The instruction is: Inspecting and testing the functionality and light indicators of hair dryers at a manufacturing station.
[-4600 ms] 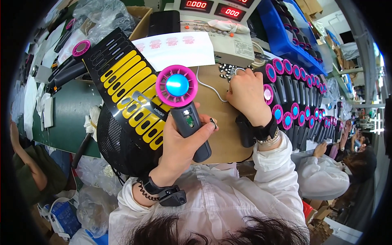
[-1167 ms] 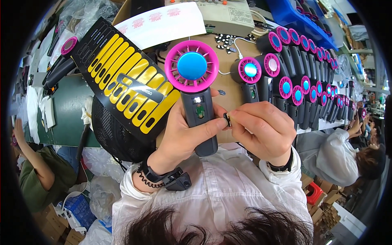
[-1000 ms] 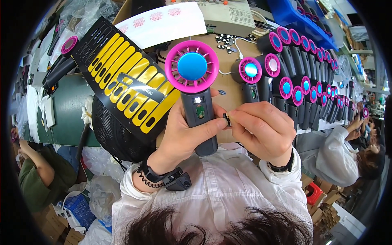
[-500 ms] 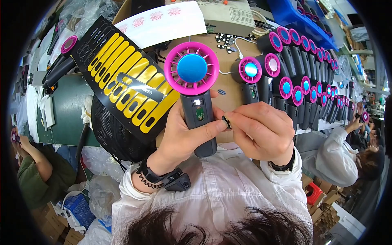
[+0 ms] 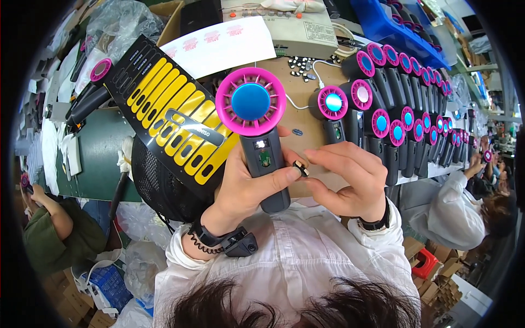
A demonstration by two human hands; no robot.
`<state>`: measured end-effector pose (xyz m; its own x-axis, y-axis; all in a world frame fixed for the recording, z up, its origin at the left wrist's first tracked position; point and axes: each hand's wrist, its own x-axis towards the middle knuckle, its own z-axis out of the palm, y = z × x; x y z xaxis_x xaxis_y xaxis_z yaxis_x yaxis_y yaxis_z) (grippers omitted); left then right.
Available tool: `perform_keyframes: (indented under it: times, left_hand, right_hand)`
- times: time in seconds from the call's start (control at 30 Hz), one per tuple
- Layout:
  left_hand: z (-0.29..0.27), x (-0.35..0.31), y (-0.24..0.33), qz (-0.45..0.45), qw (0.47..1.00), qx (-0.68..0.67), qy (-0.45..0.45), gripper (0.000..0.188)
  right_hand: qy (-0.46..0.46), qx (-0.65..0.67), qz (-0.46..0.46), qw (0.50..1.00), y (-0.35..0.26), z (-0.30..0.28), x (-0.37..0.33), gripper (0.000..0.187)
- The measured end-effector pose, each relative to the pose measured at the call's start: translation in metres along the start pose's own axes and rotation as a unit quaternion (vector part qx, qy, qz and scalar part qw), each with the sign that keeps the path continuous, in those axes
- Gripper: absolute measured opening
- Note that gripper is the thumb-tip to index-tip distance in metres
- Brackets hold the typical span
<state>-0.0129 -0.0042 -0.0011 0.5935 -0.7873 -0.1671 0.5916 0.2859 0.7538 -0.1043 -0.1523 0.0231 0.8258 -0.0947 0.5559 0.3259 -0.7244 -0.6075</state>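
Note:
My left hand is wrapped round the dark grey handle of a handheld fan, which stands upright with a pink ring and blue centre. A cut-out in its handle shows a green circuit board below a small lit window. At my left thumb tip sits a small black part with a pale face, seemingly pinched against a finger behind it. Close beside it, my right hand has thumb and forefinger apart, with nothing visible between them.
A black sheet with yellow strips lies left of the fan. White paper and a beige box are behind. Rows of similar fans stand right, near small loose black parts. Other people sit at both sides.
My right thumb and forefinger have parted from the small black part, which stays at my left thumb. The fan's head has shifted slightly left and nearer.

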Motion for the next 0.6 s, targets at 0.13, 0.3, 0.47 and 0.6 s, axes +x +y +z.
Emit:
perform_keyframes:
  times: [0.13, 0.3, 0.47, 0.6]
  left_hand:
    - [0.0018, -0.0021, -0.0013, 0.007, 1.000, 0.016, -0.001, 0.052]
    - [0.0056, -0.0025, 0.0016, 0.008, 1.000, 0.019, 0.010, 0.052]
    - [0.0053, -0.0024, 0.0023, 0.004, 1.000, 0.015, 0.011, 0.052]
    - [0.0031, -0.0018, -0.0008, -0.006, 1.000, 0.004, 0.003, 0.052]
  right_hand:
    - [0.002, -0.003, -0.038, 0.999, -0.0002, 0.0021, -0.0019, 0.033]
    - [-0.001, -0.002, -0.037, 0.999, 0.0001, 0.0038, -0.0034, 0.032]
    - [0.003, 0.037, 0.006, 0.999, -0.0010, 0.0072, -0.0061, 0.030]
    - [-0.006, 0.073, 0.032, 0.997, 0.0024, 0.0088, -0.0103, 0.028]
